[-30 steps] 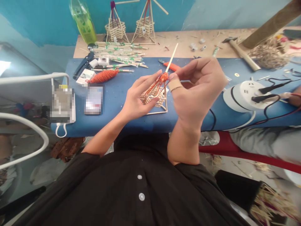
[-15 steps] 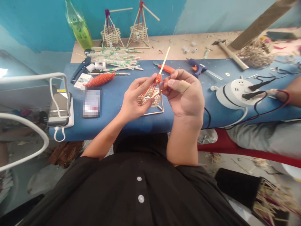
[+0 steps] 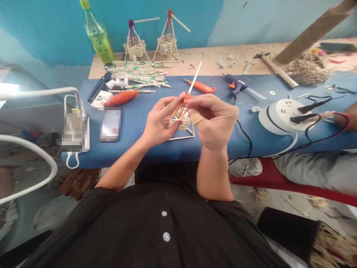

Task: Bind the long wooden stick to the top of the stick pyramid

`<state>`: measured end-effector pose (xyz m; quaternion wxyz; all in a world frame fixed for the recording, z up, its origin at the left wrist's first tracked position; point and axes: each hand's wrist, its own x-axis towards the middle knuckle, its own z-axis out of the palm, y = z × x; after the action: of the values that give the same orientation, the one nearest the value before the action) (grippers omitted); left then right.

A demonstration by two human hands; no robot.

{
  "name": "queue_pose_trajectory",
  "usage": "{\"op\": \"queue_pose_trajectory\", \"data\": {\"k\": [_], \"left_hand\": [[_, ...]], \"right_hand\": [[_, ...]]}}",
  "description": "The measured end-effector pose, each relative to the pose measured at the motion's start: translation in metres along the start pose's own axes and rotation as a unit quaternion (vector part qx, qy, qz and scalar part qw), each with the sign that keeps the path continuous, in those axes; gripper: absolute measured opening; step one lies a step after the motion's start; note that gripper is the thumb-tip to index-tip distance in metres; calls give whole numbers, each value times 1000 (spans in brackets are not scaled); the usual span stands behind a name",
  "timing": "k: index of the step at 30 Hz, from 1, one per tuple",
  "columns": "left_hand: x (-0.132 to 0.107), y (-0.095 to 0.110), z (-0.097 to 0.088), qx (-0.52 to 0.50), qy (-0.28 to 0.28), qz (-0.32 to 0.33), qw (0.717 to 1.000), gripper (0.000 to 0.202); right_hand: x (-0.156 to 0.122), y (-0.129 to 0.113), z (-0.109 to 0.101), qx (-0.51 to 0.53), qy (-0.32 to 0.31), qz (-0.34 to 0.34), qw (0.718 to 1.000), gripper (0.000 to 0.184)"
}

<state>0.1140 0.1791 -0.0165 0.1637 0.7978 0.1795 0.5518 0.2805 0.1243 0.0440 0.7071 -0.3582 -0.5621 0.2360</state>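
Hands (image 3: 158, 124) (image 3: 214, 121) both in closed grip on stick pyramid (image 3: 180, 121), pinching orange yarn knot (image 3: 186, 98), blue tabletop (image 3: 139, 111)

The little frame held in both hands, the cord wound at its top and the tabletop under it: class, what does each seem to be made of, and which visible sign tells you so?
Frame: thin pale sticks, probably bamboo or wood, unpainted and matt; straight, straw-coloured.
Cord: orange yarn or string, seemingly fibrous, bunched in a soft knot.
Tabletop: blue, matt, perhaps cloth or painted board; unclear.
The left hand and right hand grip the frame.

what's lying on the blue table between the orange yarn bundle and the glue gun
In the head view, an orange-handled tool lies between the orange yarn bundle and the glue gun.
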Motion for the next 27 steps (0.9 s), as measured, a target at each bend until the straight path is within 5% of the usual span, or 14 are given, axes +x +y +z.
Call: {"op": "queue_pose_trajectory", "data": {"k": [5,11,17,22,27], "left_hand": [[0,1,1,-1,5,1,1000,71],[0,2,1,12,-4,-17,1000,69],[-3,5,5,12,-6,-60,998,76],[-3,7,5,16,-17,-77,997,83],[-6,3,5,23,-5,-66,998,81]], "right_hand": [[-9,7,13,-33,63,-41,997,13],[-15,-11,23,-118,94,48,987,4],[-9,-30,23,-239,68,42,968,7],[-1,-38,26,-244,13,105,964,8],[19,-46,18,-322,-49,40,945,16]]}}
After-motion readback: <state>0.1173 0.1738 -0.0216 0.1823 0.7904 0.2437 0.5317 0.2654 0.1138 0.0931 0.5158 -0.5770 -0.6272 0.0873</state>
